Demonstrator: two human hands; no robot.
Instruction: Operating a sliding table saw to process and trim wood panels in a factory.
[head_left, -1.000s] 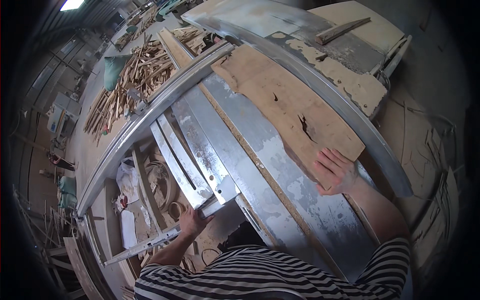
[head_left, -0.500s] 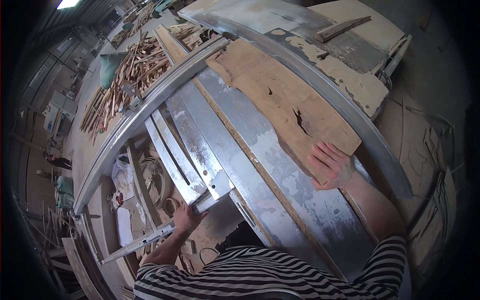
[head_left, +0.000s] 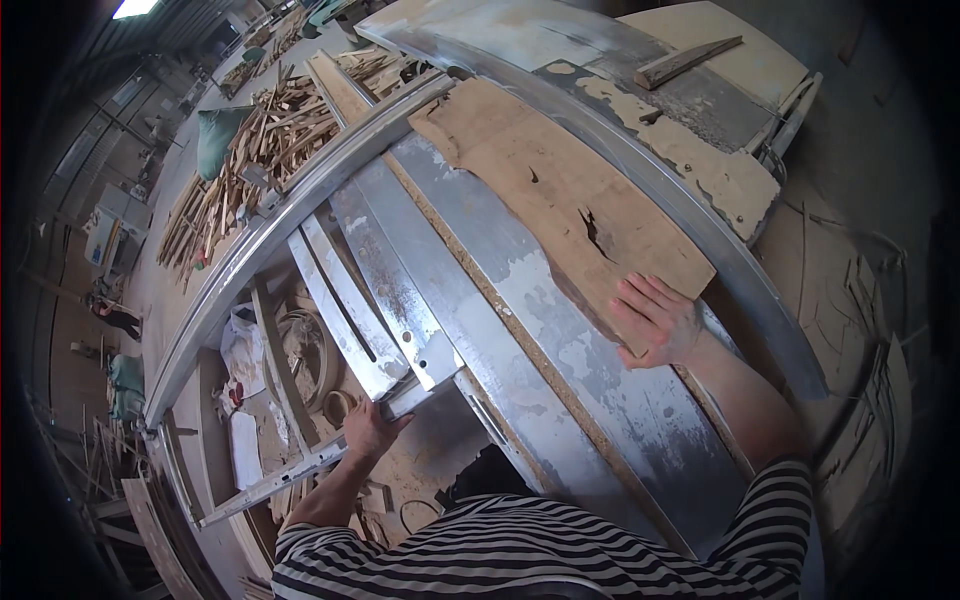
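Observation:
A long, flat wooden board (head_left: 560, 180) with one wavy edge and a dark split lies on the grey metal machine table (head_left: 540, 300). My right hand (head_left: 655, 320) holds its near end, fingers together on top and thumb at the edge. On the left, my left hand (head_left: 370, 428) grips the metal rail (head_left: 410, 400) along the near side of the frame; its fingers are partly hidden beneath. Just beyond that hand are slotted metal strips (head_left: 345, 310). A sawdust-filled groove (head_left: 500, 310) runs lengthwise along the table.
A curved metal rail (head_left: 300, 200) borders the table's far left. Behind it rises a heap of scrap wood (head_left: 270, 140) beside a green sack (head_left: 218, 140). At the back right, a wood offcut (head_left: 690, 62) rests on a dusty panel. Coiled strips (head_left: 315, 355) lie inside the open frame.
The board and table appear slightly higher and further left in the picture, mostly from a small shift of view. Both hands keep their holds.

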